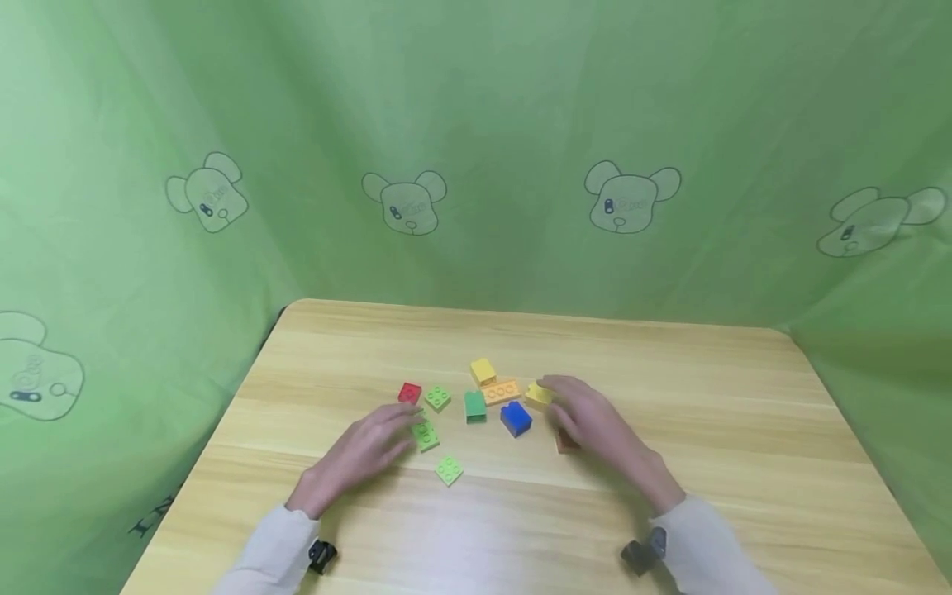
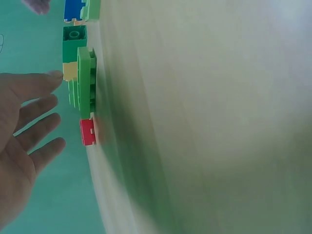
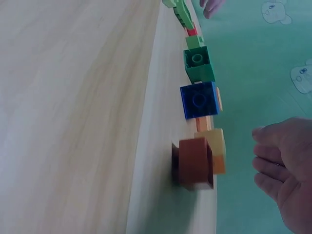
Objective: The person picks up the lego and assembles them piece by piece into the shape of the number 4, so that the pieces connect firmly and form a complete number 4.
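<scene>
My left hand [image 1: 364,450] hovers beside a long light green brick [image 1: 426,435], fingers spread and nothing held in the left wrist view. Just beyond its fingertips lie a red brick [image 1: 409,392] and a square light green plate [image 1: 437,398]; another light green plate [image 1: 449,470] lies nearer the person. With relaxed fingers and an empty palm, my right hand [image 1: 591,417] is over the right end of the group. It partly covers a yellow brick [image 1: 539,396] and a brown brick [image 1: 567,444]. In the right wrist view the brown brick [image 3: 193,163] overlaps the yellow one.
Between the hands are a dark green brick [image 1: 474,407], a blue brick [image 1: 516,419], an orange brick [image 1: 501,392] and a second yellow brick [image 1: 483,372]. They lie on a wooden table [image 1: 476,537]. A green curtain [image 1: 513,99] with mouse-head prints hangs behind and beside it.
</scene>
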The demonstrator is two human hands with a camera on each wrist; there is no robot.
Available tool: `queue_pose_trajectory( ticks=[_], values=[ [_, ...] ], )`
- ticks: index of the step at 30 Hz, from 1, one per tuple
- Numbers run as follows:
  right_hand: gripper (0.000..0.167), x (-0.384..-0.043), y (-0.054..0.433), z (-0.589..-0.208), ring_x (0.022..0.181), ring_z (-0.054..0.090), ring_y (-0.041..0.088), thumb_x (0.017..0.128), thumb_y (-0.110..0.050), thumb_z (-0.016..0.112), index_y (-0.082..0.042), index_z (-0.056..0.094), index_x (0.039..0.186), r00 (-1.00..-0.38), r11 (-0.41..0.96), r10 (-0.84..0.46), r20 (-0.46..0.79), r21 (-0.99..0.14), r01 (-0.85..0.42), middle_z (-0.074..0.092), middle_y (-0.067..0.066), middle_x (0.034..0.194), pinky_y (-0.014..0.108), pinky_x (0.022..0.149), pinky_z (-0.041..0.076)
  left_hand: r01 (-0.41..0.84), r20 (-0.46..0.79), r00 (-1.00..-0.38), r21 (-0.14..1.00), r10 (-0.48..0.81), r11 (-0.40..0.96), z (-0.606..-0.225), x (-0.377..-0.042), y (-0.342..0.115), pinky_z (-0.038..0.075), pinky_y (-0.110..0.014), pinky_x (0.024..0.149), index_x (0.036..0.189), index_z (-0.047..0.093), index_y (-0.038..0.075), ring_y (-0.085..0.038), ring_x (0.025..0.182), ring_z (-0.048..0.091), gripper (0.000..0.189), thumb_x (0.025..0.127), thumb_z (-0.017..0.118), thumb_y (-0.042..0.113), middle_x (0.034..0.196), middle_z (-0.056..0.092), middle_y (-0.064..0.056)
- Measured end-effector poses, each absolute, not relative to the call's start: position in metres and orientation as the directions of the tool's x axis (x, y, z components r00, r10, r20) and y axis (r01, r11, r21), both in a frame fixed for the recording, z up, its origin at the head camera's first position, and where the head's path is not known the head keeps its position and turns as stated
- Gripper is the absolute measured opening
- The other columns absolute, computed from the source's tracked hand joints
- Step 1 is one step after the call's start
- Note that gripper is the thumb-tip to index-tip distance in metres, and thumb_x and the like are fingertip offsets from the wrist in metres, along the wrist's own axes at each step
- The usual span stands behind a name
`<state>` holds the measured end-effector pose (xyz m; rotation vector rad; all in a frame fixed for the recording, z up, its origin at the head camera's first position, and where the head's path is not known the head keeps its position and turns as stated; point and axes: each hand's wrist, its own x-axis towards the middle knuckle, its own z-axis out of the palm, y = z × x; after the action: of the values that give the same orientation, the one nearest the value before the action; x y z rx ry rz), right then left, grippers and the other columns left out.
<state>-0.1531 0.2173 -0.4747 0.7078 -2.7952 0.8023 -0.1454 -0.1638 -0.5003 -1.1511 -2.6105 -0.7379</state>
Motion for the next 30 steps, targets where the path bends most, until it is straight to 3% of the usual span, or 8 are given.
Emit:
queue_pose_trajectory(
  ticks=[18,30],
  values=[
    [0.032,-0.181,0.188,-0.486,0.129,0.060,0.038,0.101,-0.005,0.065,0.002,0.065,0.132,-0.815,0.721,-0.525,0.245,-0.381,-0.579,0.064,0.022,0.137,0.052,0.110,0.049,0.705,0.253,-0.704,0.357,0.663,0.613,-0.512,-0.144,-0.161,0.049,-0.047,0.110,0.120,0.074,0.001,-0.036,0.132,0.058,0.027,0.093,0.075,0.004,0.141,0.061,-0.020],
    [0.027,-0.189,0.183,-0.496,0.124,0.064,0.038,0.099,0.003,0.064,0.004,0.068,0.126,-0.792,0.700,-0.563,0.238,-0.373,-0.610,0.068,0.021,0.129,0.051,0.108,0.051,0.695,0.255,-0.713,0.376,0.653,0.612,-0.511,-0.144,-0.160,0.056,-0.043,0.103,0.115,0.075,0.002,-0.033,0.122,0.064,0.028,0.088,0.079,0.001,0.131,0.066,-0.020]
  ],
)
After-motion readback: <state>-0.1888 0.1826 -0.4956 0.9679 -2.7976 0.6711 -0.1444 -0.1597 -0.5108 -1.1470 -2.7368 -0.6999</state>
